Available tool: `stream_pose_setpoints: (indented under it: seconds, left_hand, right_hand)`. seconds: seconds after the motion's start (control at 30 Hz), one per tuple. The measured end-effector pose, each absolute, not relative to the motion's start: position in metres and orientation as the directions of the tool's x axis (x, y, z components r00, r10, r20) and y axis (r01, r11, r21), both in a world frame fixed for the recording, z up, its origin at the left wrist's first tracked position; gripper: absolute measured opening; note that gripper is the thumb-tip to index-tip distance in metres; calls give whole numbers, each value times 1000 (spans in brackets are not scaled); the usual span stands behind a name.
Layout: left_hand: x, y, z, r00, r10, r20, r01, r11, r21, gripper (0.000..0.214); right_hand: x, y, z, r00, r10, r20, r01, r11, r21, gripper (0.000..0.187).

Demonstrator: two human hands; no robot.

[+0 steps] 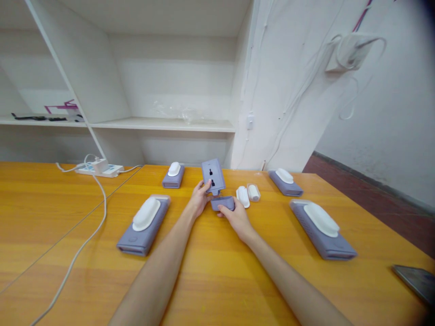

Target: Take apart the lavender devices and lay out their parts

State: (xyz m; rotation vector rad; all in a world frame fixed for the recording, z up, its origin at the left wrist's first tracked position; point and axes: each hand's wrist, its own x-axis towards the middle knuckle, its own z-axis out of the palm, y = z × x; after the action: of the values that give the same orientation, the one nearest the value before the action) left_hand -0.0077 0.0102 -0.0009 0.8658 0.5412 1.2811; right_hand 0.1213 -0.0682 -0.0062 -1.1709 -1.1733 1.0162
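My left hand grips a flat grey-purple plastic panel by its lower left edge. The panel is tilted up and has dark keyhole-like slots. Just below it, my right hand holds a smaller grey-purple plastic piece, shaped like a shallow cup or end cap. The two parts are close together; whether they touch is unclear. Right of them on the table lie a white oval part and a small white piece in clear plastic.
Grey-purple boxes with white oval tops stand at left, back left, right and back right. A power strip with white cables is at the back left. A phone-like dark device lies at the right edge.
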Motion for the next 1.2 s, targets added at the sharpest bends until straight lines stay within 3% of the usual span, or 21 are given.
stream_pose_setpoints:
  seconds: [0.63, 0.8, 1.03, 1.2]
  left_hand:
    - [-8, 10, -1, 222, 971, 91, -611, 66, 789, 40]
    - [-7, 13, -3, 196, 979, 52, -646, 89, 758, 37]
    - [-11, 24, -9, 38, 999, -37, -735, 53, 676, 26]
    - [-14, 28, -9, -52, 994, -100, -731, 30, 681, 25]
  right_hand:
    - [120, -69, -5, 133, 982, 132, -21, 136, -990, 27]
    - [121, -70, -5, 146, 979, 144, -50, 153, -987, 39]
    - [128, -78, -2, 224, 937, 269, -16, 280, -960, 42]
    - [134, -84, 0, 361, 819, 445, 209, 394, -895, 45]
